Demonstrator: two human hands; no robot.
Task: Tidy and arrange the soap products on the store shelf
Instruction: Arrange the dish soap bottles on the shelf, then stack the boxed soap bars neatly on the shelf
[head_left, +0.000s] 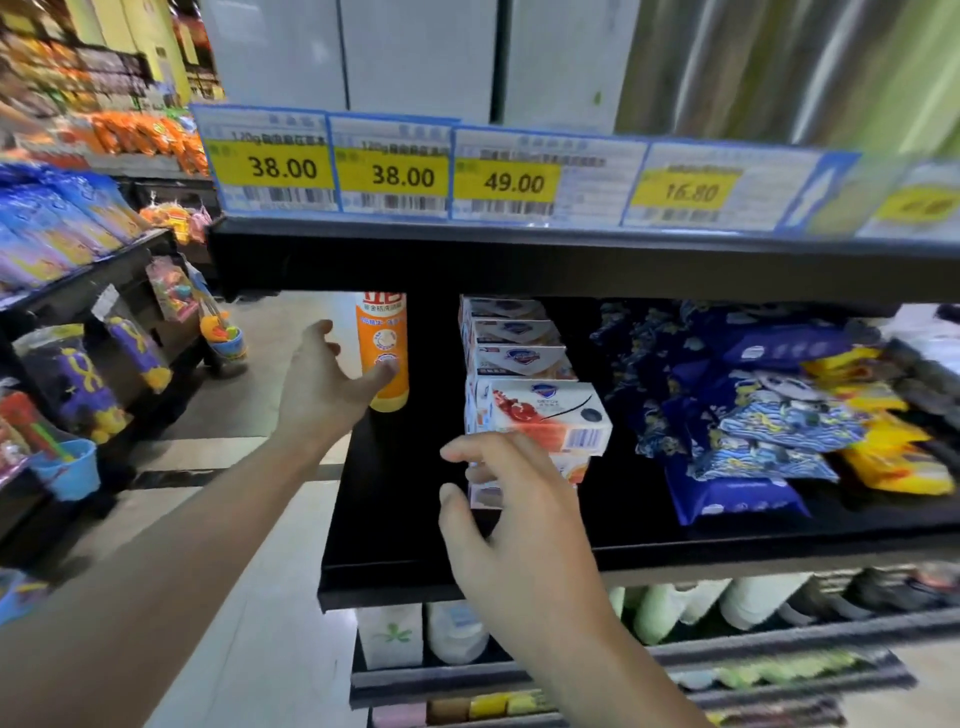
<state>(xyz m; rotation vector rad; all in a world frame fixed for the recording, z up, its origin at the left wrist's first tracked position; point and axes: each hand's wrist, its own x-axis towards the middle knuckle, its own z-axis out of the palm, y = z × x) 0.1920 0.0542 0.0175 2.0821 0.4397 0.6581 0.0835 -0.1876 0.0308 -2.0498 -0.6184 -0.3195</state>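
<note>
The left hand (322, 387) reaches with fingers spread wide, its thumb tip touching the orange bottle (382, 349) standing upright at the shelf's (415, 577) left end. The right hand (511, 512), fingers loosely spread, holds nothing; its fingertips touch the lowest soap boxes (535, 410), stacked just right of the bottle.

I see bright, even store light, with deep shadow under the upper shelf (519, 265). Motion blur smears the frame's right and lower edges, and wide-angle distortion bends the shelf lines.
</note>
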